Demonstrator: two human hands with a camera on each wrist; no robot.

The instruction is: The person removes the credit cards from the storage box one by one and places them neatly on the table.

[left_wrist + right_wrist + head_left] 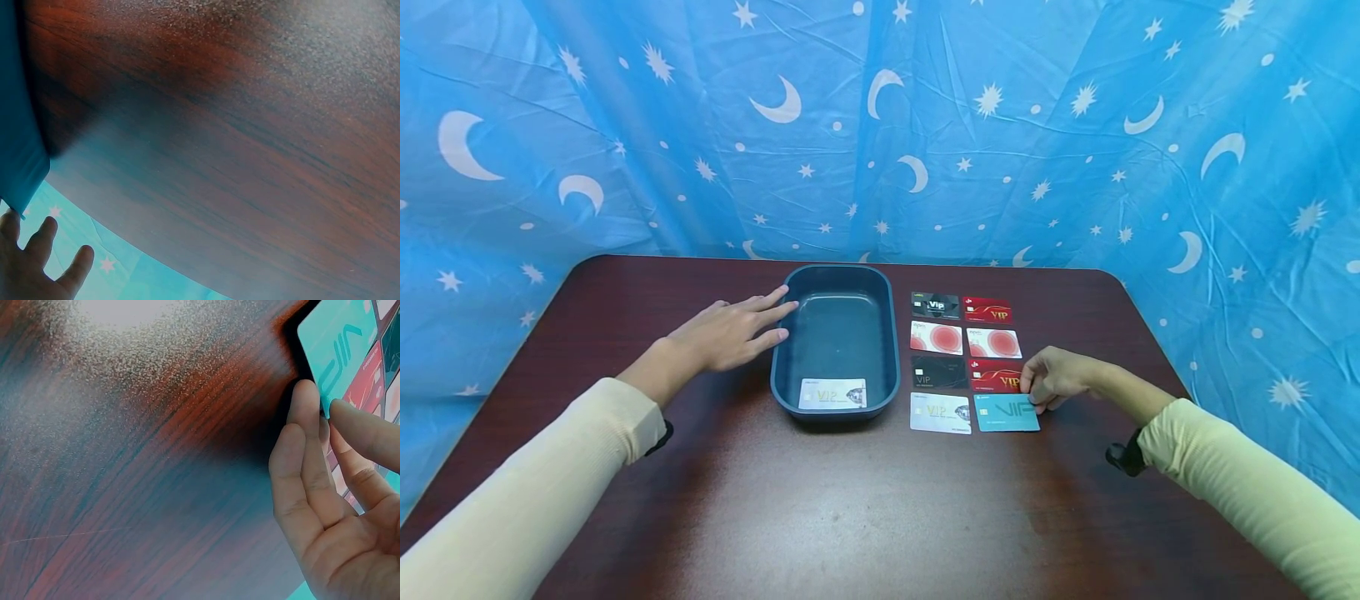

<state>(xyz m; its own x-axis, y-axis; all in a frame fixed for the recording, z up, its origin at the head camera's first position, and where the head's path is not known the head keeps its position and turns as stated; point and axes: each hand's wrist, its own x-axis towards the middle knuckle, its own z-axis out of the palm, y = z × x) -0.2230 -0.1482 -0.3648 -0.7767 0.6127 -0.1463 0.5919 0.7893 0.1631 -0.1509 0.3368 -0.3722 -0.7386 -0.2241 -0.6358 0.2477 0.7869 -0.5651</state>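
Observation:
My right hand (1054,377) pinches the right edge of a teal VIP card (1000,413) at the near right of a card layout. In the right wrist view, thumb and fingertips meet at a corner of that card, which casts a dark shadow along its edge. Spread, straight fingers of my left hand (730,335) reach the left rim of a dark blue plastic tray (838,342). Inside the tray's near end lies a silver VIP card (832,394). The left wrist view catches the left fingertips (42,234) beside the tray's corner.
Two columns of cards lie right of the tray: a silver card (940,413), black card (939,372), grey-black card (936,306), two red cards (988,310) and two white cards with pink circles (936,337). A blue star-and-moon curtain (955,125) hangs behind the brown table (850,517).

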